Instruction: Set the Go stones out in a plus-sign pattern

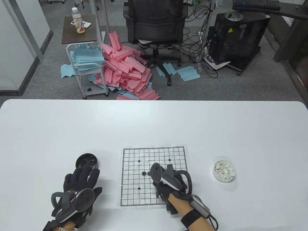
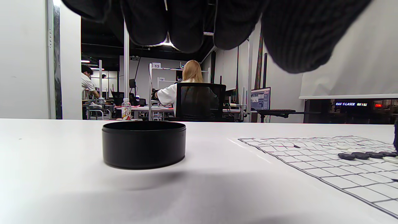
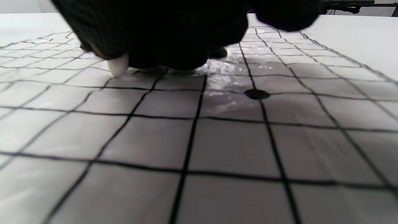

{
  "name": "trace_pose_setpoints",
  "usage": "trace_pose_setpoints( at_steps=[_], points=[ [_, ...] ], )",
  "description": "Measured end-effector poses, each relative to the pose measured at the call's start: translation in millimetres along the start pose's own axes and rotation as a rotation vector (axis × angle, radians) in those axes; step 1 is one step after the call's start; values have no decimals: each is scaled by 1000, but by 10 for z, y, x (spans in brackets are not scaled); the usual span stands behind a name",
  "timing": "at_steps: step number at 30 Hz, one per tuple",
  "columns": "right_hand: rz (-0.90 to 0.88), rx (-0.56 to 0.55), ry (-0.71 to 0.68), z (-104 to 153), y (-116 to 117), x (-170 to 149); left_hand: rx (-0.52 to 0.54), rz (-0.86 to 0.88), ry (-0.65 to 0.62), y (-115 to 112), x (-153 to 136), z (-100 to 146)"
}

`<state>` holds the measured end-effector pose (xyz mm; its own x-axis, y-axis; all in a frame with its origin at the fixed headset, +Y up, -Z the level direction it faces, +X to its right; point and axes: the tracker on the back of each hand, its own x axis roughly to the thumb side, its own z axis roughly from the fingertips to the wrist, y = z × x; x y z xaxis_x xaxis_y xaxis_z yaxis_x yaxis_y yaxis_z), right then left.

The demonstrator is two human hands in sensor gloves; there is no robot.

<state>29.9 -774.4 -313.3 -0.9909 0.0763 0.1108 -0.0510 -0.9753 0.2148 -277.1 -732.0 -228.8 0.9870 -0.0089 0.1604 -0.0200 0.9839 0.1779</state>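
Observation:
The paper Go board (image 1: 134, 197) lies at the table's front centre. My right hand (image 1: 160, 183) hovers low over its middle and pinches a white stone (image 3: 119, 67), whose edge touches the board in the right wrist view. A black stone (image 1: 144, 173) lies on the board left of that hand. The left wrist view shows a short row of black stones (image 2: 360, 155) with white stones (image 2: 342, 147) beside them. My left hand (image 1: 84, 174) rests flat on the table, fingers stretched out and holding nothing, just short of the black bowl of black stones (image 1: 87, 161).
A white bowl of white stones (image 1: 225, 170) stands right of the board. The black bowl (image 2: 143, 143) is straight ahead in the left wrist view. An office chair (image 1: 155, 26), a cart and coloured paper lie on the floor beyond the table's far edge.

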Motion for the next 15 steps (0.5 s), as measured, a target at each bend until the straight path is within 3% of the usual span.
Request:
trace_pose_setpoints(
  at_steps=[15],
  points=[
    [63,22,30,3,-33,30,1,0,-2,3,2,3]
  ],
)
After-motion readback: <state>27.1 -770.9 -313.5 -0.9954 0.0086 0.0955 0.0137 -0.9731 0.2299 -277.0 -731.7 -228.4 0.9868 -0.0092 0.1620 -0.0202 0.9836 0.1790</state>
